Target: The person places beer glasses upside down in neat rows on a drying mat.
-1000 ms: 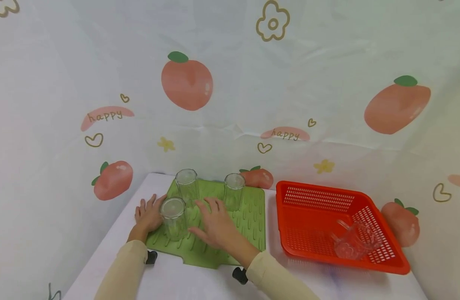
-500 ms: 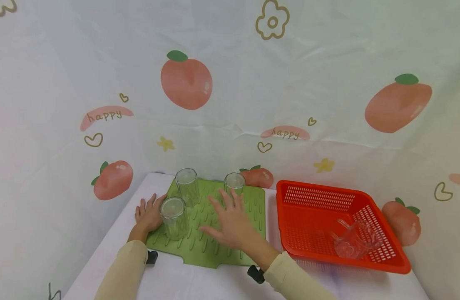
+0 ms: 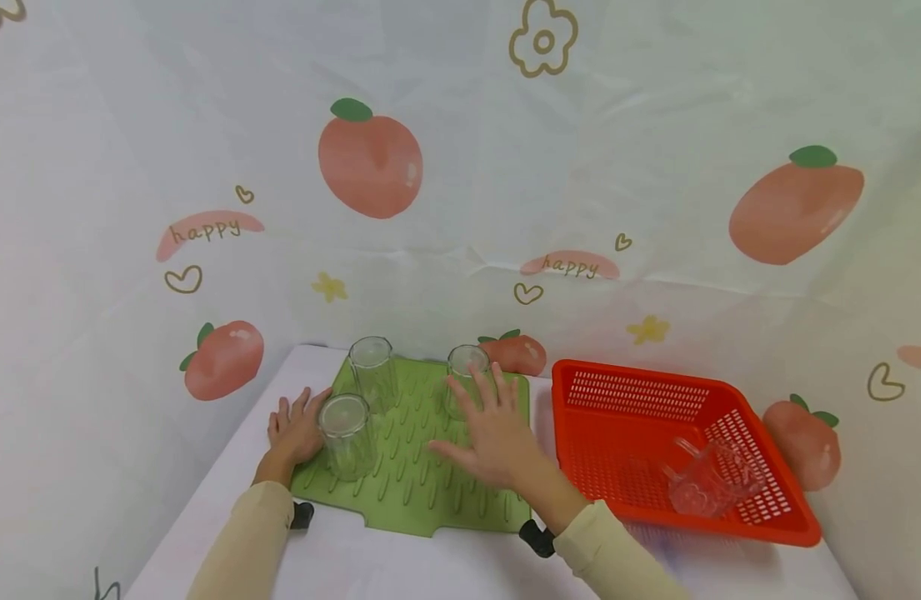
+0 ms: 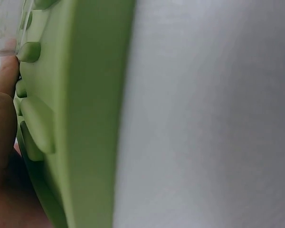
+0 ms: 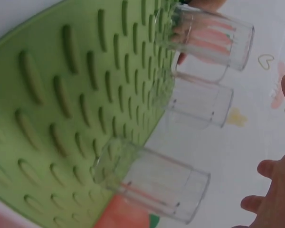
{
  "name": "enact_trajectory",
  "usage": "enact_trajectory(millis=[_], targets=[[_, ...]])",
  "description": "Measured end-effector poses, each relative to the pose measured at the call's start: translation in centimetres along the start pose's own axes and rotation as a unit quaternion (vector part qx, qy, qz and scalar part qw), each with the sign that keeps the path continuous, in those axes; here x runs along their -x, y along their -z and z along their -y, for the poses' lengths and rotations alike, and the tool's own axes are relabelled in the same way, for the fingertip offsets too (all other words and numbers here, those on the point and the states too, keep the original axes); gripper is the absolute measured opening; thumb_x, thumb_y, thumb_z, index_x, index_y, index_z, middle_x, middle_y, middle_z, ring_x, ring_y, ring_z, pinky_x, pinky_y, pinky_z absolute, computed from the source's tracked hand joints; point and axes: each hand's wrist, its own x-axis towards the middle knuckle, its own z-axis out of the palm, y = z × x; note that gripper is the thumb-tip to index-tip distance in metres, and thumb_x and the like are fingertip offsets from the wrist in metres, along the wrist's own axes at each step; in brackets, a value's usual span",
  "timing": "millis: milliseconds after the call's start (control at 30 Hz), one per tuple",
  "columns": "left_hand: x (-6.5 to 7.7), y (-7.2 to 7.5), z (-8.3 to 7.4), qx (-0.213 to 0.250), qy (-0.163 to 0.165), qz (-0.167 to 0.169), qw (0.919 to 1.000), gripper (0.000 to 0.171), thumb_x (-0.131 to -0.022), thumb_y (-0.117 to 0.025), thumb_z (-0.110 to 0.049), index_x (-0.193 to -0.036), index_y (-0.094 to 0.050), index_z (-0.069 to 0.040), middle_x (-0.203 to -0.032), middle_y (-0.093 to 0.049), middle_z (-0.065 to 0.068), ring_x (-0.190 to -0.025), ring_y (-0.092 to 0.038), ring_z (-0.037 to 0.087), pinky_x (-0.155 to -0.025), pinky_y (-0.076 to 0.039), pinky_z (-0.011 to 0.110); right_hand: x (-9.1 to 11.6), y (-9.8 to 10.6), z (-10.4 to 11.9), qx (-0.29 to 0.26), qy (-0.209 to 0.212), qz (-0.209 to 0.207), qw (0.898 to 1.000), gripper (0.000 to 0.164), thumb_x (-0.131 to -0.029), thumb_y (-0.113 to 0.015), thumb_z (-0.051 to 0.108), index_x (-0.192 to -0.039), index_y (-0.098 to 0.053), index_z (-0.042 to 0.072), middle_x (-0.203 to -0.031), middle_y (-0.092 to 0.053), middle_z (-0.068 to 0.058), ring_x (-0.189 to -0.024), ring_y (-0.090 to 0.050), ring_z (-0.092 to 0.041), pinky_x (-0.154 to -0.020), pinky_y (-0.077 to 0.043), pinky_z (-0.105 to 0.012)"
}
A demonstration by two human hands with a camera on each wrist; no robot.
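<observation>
On a green ribbed drying mat (image 3: 407, 504) stand three clear drinking glasses: one at front left (image 3: 347, 450), one at back left (image 3: 375, 379) and one at back right (image 3: 460, 360). A handle-like loop (image 5: 199, 77) shows between two of them in the right wrist view. My left hand (image 3: 298, 433) rests at the mat's left edge, beside the front-left glass; its thumb (image 4: 7, 76) lies close to a glass base in the left wrist view. My right hand (image 3: 493, 437) is over the mat with fingers spread, holding nothing, partly covering the back-right glass.
A red plastic basket (image 3: 633, 375) stands right of the mat, with a clear glass mug (image 3: 708, 483) lying on its side in it. A white cloth printed with fruit (image 3: 370, 167) hangs behind the white table (image 3: 400, 571).
My right hand has moved right across the mat, from between the glasses to in front of the back-right glass, and its fingers have spread. The left hand and glasses have stayed put.
</observation>
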Motion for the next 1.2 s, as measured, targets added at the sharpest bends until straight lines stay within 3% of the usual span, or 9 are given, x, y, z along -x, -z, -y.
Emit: enact_trajectory(millis=[167,333,633,900,1200], targets=[[0.2,0.4,-0.3,-0.006,0.003,0.012,0.9999,0.084,-0.08,-0.037,0.007,-0.16,-0.028,-0.017,-0.169,-0.003,0.026,-0.151,0.017,0.059,-0.117,0.01,0.076,0.2,0.4,-1.0,0.013,-0.009,-0.008,1.0,0.093,-0.09,-0.05,0.077,-0.162,-0.028,0.023,-0.172,-0.015,-0.013,-0.157,-0.013,-0.048,-0.121,-0.014,-0.075],[0.1,0.2,0.2,0.001,-0.001,0.0,1.0,0.083,-0.079,-0.035,0.007,-0.159,-0.03,-0.017,-0.168,-0.004,0.026,-0.151,0.017,0.059,-0.116,0.011,0.077,0.5,0.6,-2.1,0.029,-0.023,-0.021,0.999,0.095,-0.087,-0.051,0.08,-0.162,-0.03,0.025,-0.17,-0.021,-0.012,-0.156,-0.017,-0.048,-0.119,-0.018,-0.076],[-0.9,-0.5,1.3,0.004,-0.015,-0.01,0.9998,0.082,-0.08,-0.034,0.006,-0.159,-0.03,-0.018,-0.168,-0.006,0.027,-0.151,0.016,0.061,-0.115,0.012,0.078,1.9,1.4,-4.4,0.018,-0.039,-0.028,0.999,0.097,-0.087,-0.055,0.077,-0.163,-0.028,0.023,-0.17,-0.019,-0.015,-0.158,-0.011,-0.047,-0.121,-0.011,-0.075],[-0.5,0.1,0.8,0.007,-0.01,-0.002,0.9999,0.082,-0.081,-0.032,0.005,-0.16,-0.028,-0.02,-0.169,-0.004,0.026,-0.15,0.018,0.06,-0.115,0.014,0.077,2.8,2.8,-6.4,0.004,-0.067,-0.022,0.997,0.095,-0.088,-0.057,0.074,-0.163,-0.026,0.025,-0.172,-0.012,-0.014,-0.156,-0.011,-0.051,-0.119,-0.009,-0.078],[0.2,0.5,-0.1,0.011,-0.005,0.001,0.9999,0.077,-0.085,-0.036,0.002,-0.159,-0.03,-0.018,-0.168,-0.005,0.027,-0.151,0.016,0.06,-0.115,0.012,0.077,4.2,4.5,-8.8,0.026,-0.087,-0.019,0.996,0.096,-0.088,-0.06,0.071,-0.163,-0.023,0.025,-0.168,-0.022,-0.017,-0.155,-0.014,-0.05,-0.119,-0.012,-0.077]])
